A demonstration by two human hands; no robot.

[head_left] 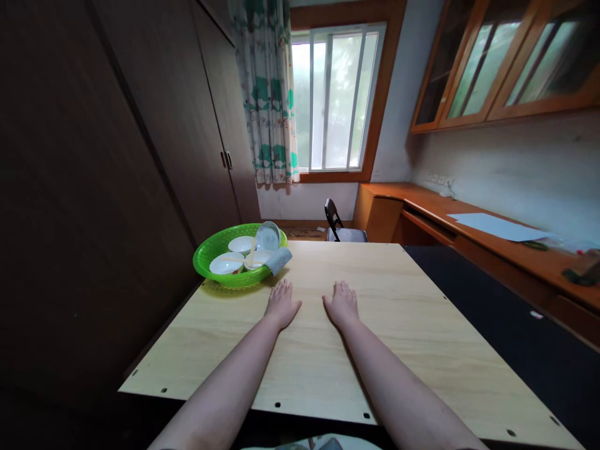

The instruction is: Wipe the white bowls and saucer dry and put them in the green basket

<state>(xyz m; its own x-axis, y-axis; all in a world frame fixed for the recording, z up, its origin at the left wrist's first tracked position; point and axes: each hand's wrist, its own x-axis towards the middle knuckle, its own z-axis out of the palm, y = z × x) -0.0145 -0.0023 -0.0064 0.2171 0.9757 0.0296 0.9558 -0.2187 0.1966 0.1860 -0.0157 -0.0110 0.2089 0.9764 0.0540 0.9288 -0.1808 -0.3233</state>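
My left hand lies flat on the pale wooden tabletop, fingers stretched forward and thumb out, holding nothing. Just beyond it, to the left, stands a green plastic basket. Inside are several white bowls, among them a front one and one tilted up on its side. Pale wooden chopsticks or similar thin sticks lie across the bowls. A grey-blue cloth hangs over the basket's right rim. My right hand also rests palm down on the tabletop, fingers extended, with nothing in it.
A dark wardrobe rises along the left side. Behind the table are a folding chair and a window. To the right runs a brown desk with white paper on it, past a dark surface.
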